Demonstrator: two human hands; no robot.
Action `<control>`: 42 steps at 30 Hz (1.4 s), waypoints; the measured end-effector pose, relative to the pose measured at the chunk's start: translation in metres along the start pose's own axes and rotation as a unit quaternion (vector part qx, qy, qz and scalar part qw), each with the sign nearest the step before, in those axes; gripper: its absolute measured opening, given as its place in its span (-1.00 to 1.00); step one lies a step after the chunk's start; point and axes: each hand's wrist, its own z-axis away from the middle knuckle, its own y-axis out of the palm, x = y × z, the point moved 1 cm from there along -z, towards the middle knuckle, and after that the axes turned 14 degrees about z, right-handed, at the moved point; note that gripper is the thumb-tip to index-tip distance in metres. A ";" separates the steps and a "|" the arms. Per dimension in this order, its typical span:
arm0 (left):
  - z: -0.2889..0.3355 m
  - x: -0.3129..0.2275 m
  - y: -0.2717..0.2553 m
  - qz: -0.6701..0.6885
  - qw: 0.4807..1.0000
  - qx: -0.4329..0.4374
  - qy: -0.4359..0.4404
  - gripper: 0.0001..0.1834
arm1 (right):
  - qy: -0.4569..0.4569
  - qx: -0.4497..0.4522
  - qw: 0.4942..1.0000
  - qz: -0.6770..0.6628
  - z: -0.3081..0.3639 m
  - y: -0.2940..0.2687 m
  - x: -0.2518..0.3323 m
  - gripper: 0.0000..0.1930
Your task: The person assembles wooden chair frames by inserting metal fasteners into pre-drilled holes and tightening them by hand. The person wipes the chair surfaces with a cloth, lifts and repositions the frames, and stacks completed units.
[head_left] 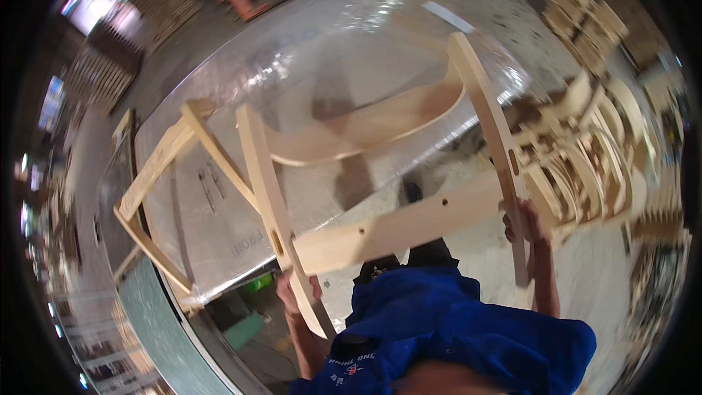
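Head view: left hand (289, 294) and right hand (534, 221) clasp a pale, curved wooden frame (402, 225) at centre.
Its slanting posts (259, 168) partly hide both; the left hand seems blurred.

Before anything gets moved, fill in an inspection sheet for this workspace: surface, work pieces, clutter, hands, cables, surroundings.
Surface: broad top, covered in clear, shiny plastic.
Work pieces: pale wooden frame, held in both hands; angled wooden frame at left.
Clutter: curved wooden parts piled at right.
Hands: left hand and right hand each grip a side of the pale frame.
Cables: nothing seen.
Surroundings: slatted wooden stack, upper left; orange equipment beyond.
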 end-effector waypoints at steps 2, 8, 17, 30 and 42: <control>-0.072 -0.016 0.013 0.009 0.999 -0.003 0.046 -0.55 | 0.004 0.026 1.000 0.004 -0.097 0.001 0.039 -0.51; -0.275 -0.151 0.112 -0.055 0.990 -0.118 0.057 -0.56 | -0.117 0.086 0.984 0.100 -0.371 0.078 0.225 -0.59; -0.273 -0.161 0.002 -0.180 0.871 -0.138 0.436 -0.45 | -0.222 -0.126 0.707 0.660 -0.501 0.067 0.184 -0.51; -0.537 -0.284 0.077 0.034 0.917 0.076 0.390 -0.31 | -0.261 -0.167 0.720 0.621 -0.464 0.105 0.181 -0.52; -0.511 -0.233 0.330 0.026 0.863 0.206 0.460 -0.48 | -0.355 -0.108 0.719 0.587 -0.448 0.054 0.299 -0.52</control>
